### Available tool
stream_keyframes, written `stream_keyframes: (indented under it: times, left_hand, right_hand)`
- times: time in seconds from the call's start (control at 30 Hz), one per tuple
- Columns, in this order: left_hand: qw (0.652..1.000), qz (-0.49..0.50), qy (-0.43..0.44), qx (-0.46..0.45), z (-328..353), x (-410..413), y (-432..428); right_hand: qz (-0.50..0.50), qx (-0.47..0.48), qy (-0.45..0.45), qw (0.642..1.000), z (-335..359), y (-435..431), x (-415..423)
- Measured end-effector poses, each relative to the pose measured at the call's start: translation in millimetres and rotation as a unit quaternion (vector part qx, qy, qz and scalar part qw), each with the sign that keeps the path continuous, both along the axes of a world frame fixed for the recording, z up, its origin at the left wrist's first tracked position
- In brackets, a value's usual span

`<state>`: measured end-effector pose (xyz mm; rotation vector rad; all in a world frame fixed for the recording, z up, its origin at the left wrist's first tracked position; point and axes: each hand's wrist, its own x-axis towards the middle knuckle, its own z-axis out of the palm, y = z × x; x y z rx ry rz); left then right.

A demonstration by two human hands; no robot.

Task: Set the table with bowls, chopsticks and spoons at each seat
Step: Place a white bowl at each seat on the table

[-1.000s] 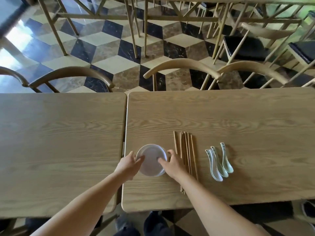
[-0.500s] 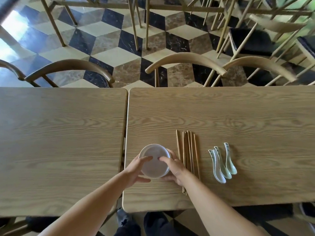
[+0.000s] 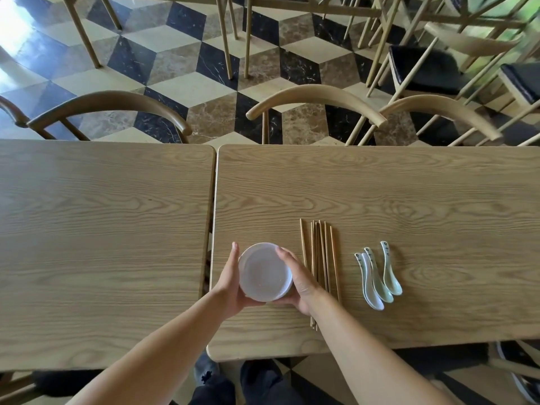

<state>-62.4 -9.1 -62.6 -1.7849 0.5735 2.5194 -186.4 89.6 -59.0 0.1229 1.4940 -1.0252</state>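
Nearest the desk's front edge: left hand and right hand cupped around a white bowl, possibly a stack, grip of each pressed against opposite sides of the rim, fingers curled under, likely to lift it steadily. Just right of the right hand: a bundle of wooden chopsticks lying lengthwise, partly hidden under the wrist. Further right, apart from the chopsticks: three white ceramic spoons nested side by side, bowls toward the near edge. Nothing yet laid at any seat. Beyond the far edge: wooden chairs tucked in, awaiting settings.
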Motion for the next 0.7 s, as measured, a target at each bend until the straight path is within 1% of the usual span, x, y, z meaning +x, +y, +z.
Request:
stream_keyframes:
  times: [0.1, 0.3, 0.43, 0.5, 0.7]
  left_hand:
    - [1.000, 0.010, -0.026, -0.002, -1, -3, 1]
    - [0.998, 0.027, -0.057, -0.015, -8, -8, 2]
    - [0.993, 0.032, -0.110, -0.040, -7, -13, 4]
    - [0.992, 0.038, -0.111, -0.042, -8, -15, 5]
    - [0.996, 0.032, -0.079, -0.040, -8, -10, 8]
  right_hand:
    - [-0.018, 0.012, -0.032, 0.999, 1, 0, -1]
    - [-0.034, 0.026, -0.038, 0.998, -2, -4, -1]
    - [-0.057, 0.032, -0.049, 0.997, -4, -5, -3]
    - [-0.057, 0.029, -0.056, 0.996, -4, -5, -4]
    - [-0.039, 0.032, -0.062, 0.997, -7, -5, -5]
